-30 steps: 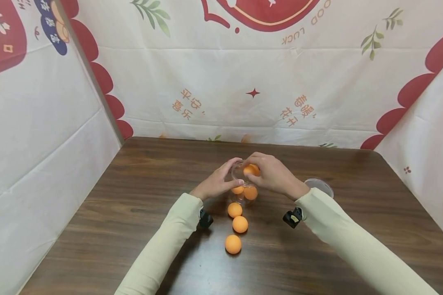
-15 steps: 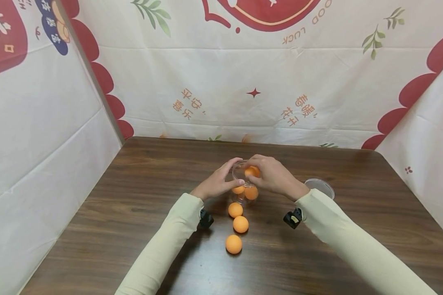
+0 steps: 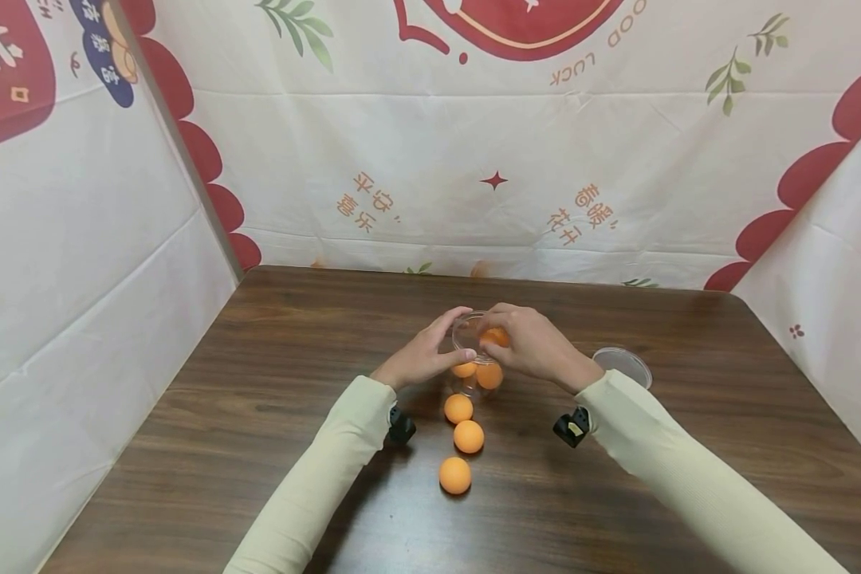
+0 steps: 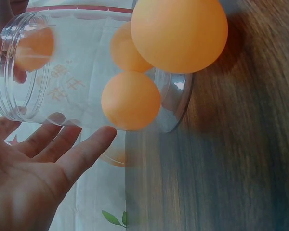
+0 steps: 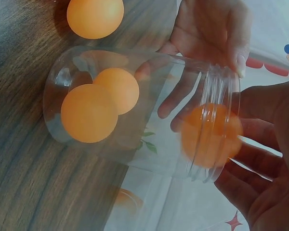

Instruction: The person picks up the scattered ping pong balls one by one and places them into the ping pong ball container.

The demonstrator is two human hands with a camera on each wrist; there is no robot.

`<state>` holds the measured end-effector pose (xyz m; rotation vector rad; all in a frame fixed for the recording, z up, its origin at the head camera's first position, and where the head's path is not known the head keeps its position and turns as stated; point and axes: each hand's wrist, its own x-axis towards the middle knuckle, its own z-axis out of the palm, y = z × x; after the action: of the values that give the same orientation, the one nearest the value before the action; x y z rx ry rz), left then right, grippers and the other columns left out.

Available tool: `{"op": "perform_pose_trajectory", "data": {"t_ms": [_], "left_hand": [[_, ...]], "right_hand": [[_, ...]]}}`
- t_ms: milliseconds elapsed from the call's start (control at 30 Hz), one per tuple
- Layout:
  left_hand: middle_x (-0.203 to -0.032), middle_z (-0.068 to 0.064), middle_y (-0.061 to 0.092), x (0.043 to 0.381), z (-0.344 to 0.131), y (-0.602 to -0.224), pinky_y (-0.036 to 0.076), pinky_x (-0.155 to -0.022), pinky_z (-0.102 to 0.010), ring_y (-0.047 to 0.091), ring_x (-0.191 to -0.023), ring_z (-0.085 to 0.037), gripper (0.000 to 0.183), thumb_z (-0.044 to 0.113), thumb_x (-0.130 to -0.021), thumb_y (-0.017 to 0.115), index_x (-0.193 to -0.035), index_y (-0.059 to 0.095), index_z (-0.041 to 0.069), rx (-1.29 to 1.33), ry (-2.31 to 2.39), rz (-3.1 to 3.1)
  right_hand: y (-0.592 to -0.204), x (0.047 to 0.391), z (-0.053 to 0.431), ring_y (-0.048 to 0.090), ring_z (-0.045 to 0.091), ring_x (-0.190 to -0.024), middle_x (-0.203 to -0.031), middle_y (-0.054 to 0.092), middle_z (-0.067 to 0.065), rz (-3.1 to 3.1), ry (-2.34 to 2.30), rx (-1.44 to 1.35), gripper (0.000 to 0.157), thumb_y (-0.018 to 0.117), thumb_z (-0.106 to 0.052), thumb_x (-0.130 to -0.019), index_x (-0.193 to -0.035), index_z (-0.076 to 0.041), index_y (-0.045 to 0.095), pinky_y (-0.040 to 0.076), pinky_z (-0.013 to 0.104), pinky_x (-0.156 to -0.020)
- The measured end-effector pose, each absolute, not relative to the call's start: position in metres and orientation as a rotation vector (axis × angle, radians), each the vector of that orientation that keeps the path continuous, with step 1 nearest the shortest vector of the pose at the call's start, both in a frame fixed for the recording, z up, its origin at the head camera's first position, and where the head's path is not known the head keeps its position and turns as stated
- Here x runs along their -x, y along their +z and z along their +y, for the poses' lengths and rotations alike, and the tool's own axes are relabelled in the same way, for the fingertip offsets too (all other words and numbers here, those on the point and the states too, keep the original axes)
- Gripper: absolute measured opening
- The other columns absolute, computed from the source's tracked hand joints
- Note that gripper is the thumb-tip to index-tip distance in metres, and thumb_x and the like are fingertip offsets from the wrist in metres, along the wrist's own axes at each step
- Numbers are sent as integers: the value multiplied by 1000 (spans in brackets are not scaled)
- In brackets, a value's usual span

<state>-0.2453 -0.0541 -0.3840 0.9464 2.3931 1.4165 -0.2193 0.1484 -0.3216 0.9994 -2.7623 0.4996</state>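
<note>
A clear plastic jar point(image 3: 468, 336) stands upright on the table, its mouth uncovered. My left hand point(image 3: 422, 352) holds it from the left near the rim, thumb in front and fingers behind. Two orange ping-pong balls point(image 5: 89, 113) lie at the jar's bottom. My right hand point(image 3: 534, 343) pinches another orange ball point(image 3: 495, 337) at the mouth; in the right wrist view this ball is partly inside the threaded neck. Three loose orange balls stand in a rough row in front of the jar: a near one point(image 3: 455, 476), a middle one point(image 3: 469, 437) and a far one point(image 3: 458, 409).
A round clear lid point(image 3: 622, 367) lies on the dark wood table point(image 3: 273, 335) to the right, partly behind the right sleeve. A white printed cloth point(image 3: 430, 143) hangs behind the table and along both sides. Each wrist carries a small black camera point(image 3: 571, 428).
My right hand has lowered slightly with its ball, which now sits a little deeper in the jar's mouth. The left hand, jar and loose balls have stayed put.
</note>
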Motion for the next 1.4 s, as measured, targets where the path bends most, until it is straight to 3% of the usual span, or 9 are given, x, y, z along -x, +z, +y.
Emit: {"op": "perform_pose_trajectory", "data": {"t_ms": [267,467,667,967,1267,1400], "left_hand": [[-151,-11,33,245,-54,-385,34,-108,-52,34,-138,-33,65,28,-94,58,-149,24,17,-943,1412,2396],[-148,-15,37,245,-52,-384,35,-106,-53,35,-136,-35,65,28,-95,58,-149,23,16,-949,1408,2374],[-146,-14,39,246,-52,-385,36,-107,-51,37,-136,-27,65,25,-94,59,-148,25,14,-945,1387,2417],[-144,-18,41,247,-53,-385,36,-107,-51,39,-135,-27,63,25,-94,59,-147,25,16,-956,1386,2425],[-142,-14,43,246,-53,-383,37,-105,-50,40,-134,-27,64,24,-94,59,-148,25,17,-942,1391,2417],[-144,-15,42,245,-53,-382,36,-106,-51,40,-134,-27,64,25,-94,59,-148,26,17,-937,1398,2412]], "right_hand": [[-324,219,152,64,23,-87,-106,67,9,-2737,554,-1001,16,72,-14,-84,-98,-5,71,53,40,-76],[-332,220,168,59,26,-91,-111,62,13,-2718,705,-932,34,73,-18,-84,-112,-2,63,50,42,-78],[-347,224,184,57,30,-105,-119,56,16,-2719,878,-934,56,72,-25,-86,-130,1,50,49,47,-88],[-362,228,195,54,33,-117,-135,48,16,-2810,1133,-882,69,69,-30,-88,-143,-6,36,49,49,-93],[-374,233,197,50,40,-123,-148,35,17,-2738,1378,-942,72,70,-18,-88,-147,-8,30,45,52,-97],[-380,234,195,47,41,-126,-148,37,16,-2704,1478,-910,66,66,-17,-91,-147,-10,32,41,57,-99]]}}
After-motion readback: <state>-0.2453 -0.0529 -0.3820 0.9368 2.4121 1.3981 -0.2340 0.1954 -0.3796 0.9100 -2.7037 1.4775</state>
